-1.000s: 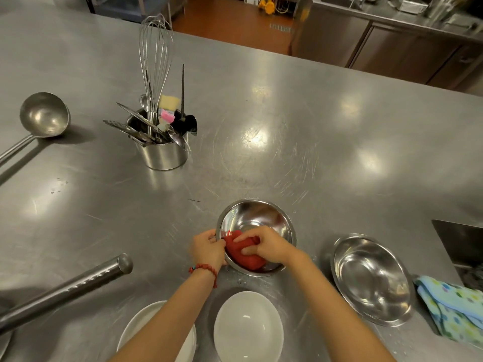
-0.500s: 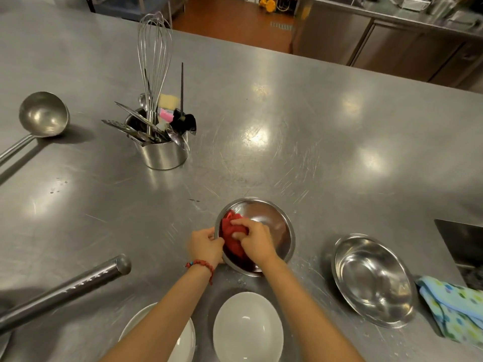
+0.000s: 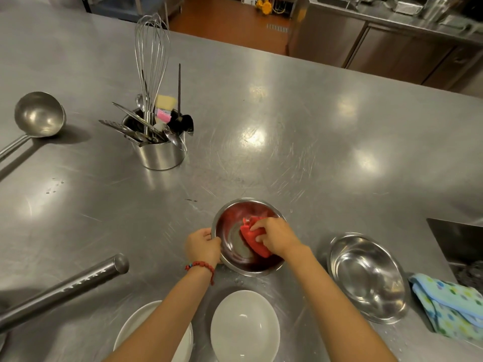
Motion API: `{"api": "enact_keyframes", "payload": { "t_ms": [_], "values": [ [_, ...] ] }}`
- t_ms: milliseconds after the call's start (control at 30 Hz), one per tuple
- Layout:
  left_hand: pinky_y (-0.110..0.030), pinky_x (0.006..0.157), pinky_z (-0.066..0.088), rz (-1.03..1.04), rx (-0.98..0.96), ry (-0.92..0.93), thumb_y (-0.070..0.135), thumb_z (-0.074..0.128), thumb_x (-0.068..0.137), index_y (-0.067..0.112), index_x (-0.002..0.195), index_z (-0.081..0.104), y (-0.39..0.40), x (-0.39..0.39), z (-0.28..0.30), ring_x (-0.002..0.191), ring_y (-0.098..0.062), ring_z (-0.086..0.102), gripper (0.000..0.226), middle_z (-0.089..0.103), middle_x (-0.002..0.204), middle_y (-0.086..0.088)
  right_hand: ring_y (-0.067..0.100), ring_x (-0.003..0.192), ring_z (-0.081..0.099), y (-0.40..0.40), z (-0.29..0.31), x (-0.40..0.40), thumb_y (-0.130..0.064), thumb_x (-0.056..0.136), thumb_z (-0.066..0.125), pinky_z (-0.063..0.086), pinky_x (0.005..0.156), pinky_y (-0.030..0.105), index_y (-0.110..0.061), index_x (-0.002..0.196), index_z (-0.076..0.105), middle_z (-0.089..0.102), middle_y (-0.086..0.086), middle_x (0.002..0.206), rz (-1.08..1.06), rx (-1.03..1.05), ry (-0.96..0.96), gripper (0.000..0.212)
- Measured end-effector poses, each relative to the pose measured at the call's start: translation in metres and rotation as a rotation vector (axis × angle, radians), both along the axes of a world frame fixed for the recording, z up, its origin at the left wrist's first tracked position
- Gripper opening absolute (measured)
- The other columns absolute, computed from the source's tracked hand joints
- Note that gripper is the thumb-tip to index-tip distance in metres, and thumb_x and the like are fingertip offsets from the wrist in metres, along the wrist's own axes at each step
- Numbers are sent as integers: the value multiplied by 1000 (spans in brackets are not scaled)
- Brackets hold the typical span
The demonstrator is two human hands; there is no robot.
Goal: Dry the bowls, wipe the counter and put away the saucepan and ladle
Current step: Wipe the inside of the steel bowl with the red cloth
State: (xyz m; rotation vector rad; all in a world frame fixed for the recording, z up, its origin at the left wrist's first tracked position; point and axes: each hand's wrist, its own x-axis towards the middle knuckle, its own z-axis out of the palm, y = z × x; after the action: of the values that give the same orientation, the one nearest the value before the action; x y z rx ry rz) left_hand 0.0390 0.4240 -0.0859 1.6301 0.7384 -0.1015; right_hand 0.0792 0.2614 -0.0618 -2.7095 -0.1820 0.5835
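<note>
A small steel bowl [image 3: 235, 218] sits on the steel counter [image 3: 300, 158] in front of me. My left hand [image 3: 202, 246] grips its left rim. My right hand [image 3: 277, 237] presses a red cloth [image 3: 252, 240] against the bowl's inner right side. A second, wider steel bowl [image 3: 366, 276] lies to the right. Two white bowls are near me, one [image 3: 244, 326] in the middle and one [image 3: 146, 327] partly under my left forearm. A ladle [image 3: 38, 117] rests at far left. The saucepan's long handle [image 3: 60, 291] reaches in from the lower left; its pan is out of view.
A steel utensil pot [image 3: 160, 152] with a whisk, tongs and spoons stands behind and left of the bowls. A blue spotted cloth [image 3: 449, 307] lies at the right edge beside a dark recess [image 3: 460, 244]. Cabinets stand across an aisle beyond the counter's far edge.
My right hand has swept the red cloth around inside the bowl, from the near side to the left wall and now to the right side. My left hand kept its hold on the rim.
</note>
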Motion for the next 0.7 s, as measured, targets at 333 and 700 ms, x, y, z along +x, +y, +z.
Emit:
{"api": "enact_keyframes", "payload": {
  "t_ms": [333, 700],
  "values": [
    [-59, 64, 55, -71, 51, -6, -6, 58, 76, 10, 56, 61, 5, 0, 3, 72, -46, 64, 25, 65, 67, -26, 19, 104, 58, 37, -13, -26, -9, 76, 69, 44, 90, 25, -22, 104, 70, 68, 5, 111, -99, 367, 27, 31],
    [-57, 67, 56, -97, -12, -1, -6, 56, 74, 14, 60, 60, 0, -4, -2, 74, -44, 66, 25, 68, 73, -26, 25, 104, 59, 43, -10, -29, -13, 80, 68, 44, 94, 29, -20, 112, 66, 66, 11, 115, -645, 587, -218, 33]
  ]
}}
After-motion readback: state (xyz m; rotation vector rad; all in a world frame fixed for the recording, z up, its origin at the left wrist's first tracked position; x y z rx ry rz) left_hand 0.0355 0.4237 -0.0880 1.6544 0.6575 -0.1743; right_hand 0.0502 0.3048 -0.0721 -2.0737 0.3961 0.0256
